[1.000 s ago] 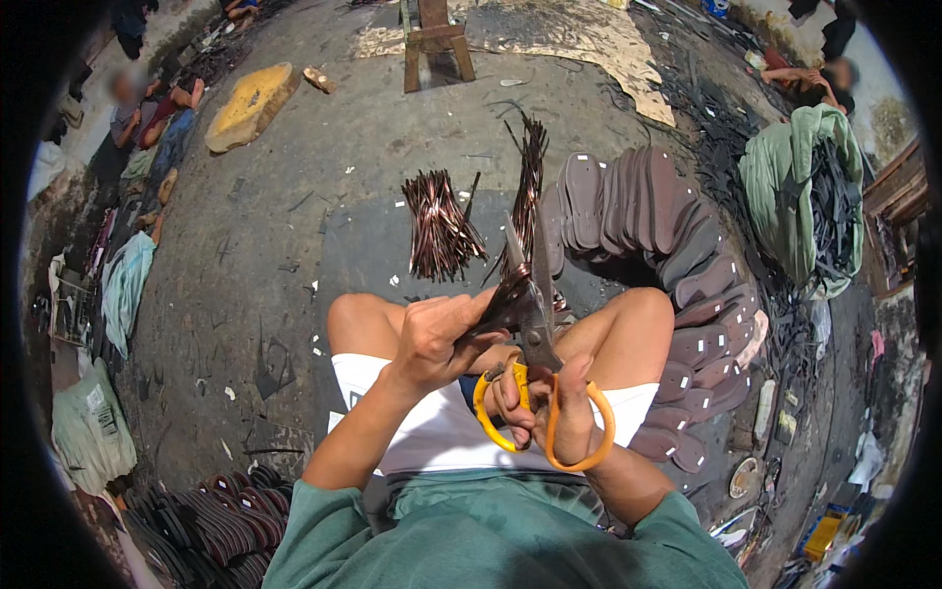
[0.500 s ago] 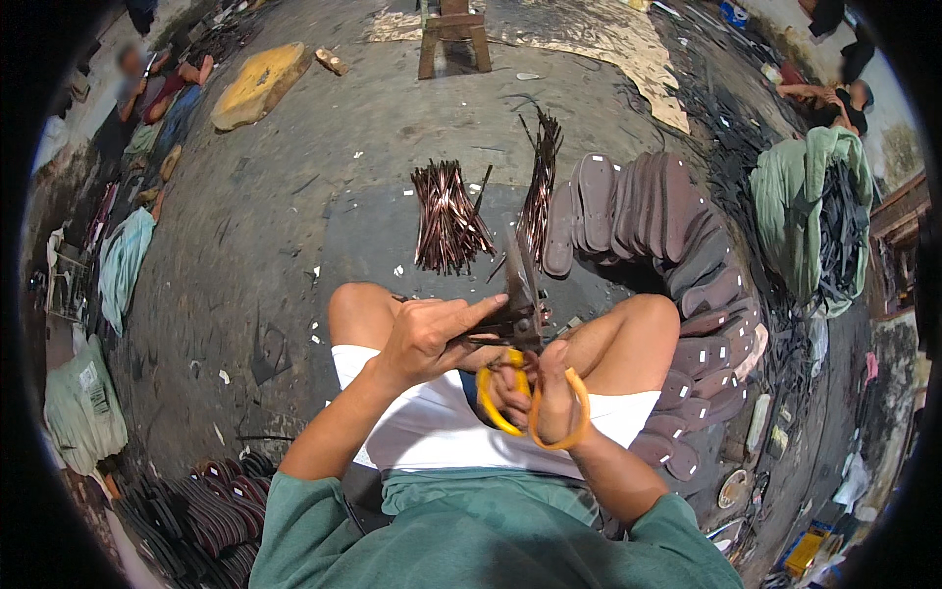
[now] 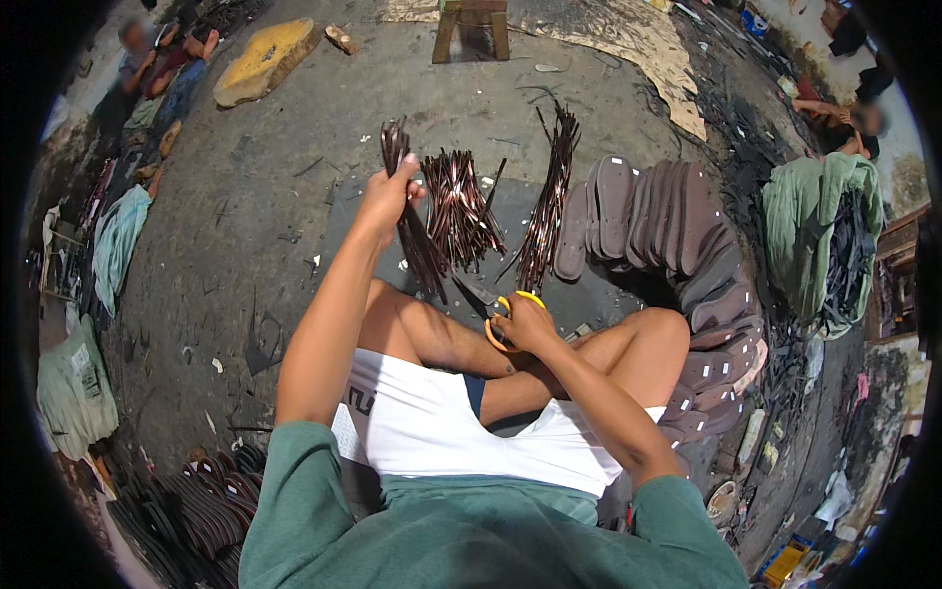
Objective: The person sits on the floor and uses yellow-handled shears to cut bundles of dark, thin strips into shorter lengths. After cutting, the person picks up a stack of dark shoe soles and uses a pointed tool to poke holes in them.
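My left hand [image 3: 388,201] is reached forward, its fingers closed round the upper part of a bundle of thin dark brown strips [image 3: 422,257], whose lower ends slant toward my bent left knee. Low above my crossed legs, my right hand [image 3: 530,322] grips a pair of scissors [image 3: 477,296] with yellow-orange handles. The blades are parted and point up and left, close to the bundle's lower end. Just right of the held bundle, a pile of shiny brown strips [image 3: 463,211] lies on the floor. A second, narrower bunch of strips [image 3: 551,201] is farther right.
Brown shoe soles [image 3: 677,216] curve round my right knee. Farther right stands a green sack [image 3: 819,231] of black strips. A wooden stool [image 3: 471,34] and a yellow-topped block [image 3: 265,61] are ahead. More soles [image 3: 196,510] lie behind left. People sit along both sides.
My left hand has moved forward and left, and the strip bundle now hangs beside the pile. My right hand has brought the scissors forward and turned their blades from upward to up-left.
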Demonstrator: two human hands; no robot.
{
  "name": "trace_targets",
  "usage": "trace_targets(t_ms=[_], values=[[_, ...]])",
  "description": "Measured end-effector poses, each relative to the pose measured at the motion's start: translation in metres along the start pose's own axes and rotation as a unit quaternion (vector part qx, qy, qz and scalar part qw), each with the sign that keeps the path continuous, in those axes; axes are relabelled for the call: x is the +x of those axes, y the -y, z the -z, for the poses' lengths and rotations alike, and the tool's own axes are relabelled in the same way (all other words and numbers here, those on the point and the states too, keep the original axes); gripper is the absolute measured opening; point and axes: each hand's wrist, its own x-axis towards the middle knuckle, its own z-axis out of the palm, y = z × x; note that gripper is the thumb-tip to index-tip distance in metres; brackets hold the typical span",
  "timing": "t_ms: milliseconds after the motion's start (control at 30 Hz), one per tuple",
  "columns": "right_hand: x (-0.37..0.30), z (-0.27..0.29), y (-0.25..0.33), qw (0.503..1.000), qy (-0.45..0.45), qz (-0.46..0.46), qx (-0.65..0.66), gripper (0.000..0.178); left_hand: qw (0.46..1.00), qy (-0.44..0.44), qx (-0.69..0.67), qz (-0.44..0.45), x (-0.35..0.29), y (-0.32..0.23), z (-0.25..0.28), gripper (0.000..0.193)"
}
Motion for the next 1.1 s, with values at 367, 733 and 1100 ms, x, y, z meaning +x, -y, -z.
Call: trace_targets(t_ms=[367, 733, 1100], values=[[0.119, 0.034, -0.045, 0.977, -0.163, -0.135, -0.008, 0.047, 0.859, -0.047, 0.508, 0.045, 0.101, 0.116, -0.085, 0.142], [0.216, 0.031, -0.075, 0.960, -0.171, -0.214, -0.055, 0.060, 0.898, -0.103, 0.412, -0.115, 0.124, 0.153, -0.049, 0.096], [0.176, 0.093, -0.077, 0.738, -0.087, -0.218, 0.633, 0.018, 0.975, 0.082, 0.203, -0.041, 0.083, 0.163, -0.144, 0.059]])
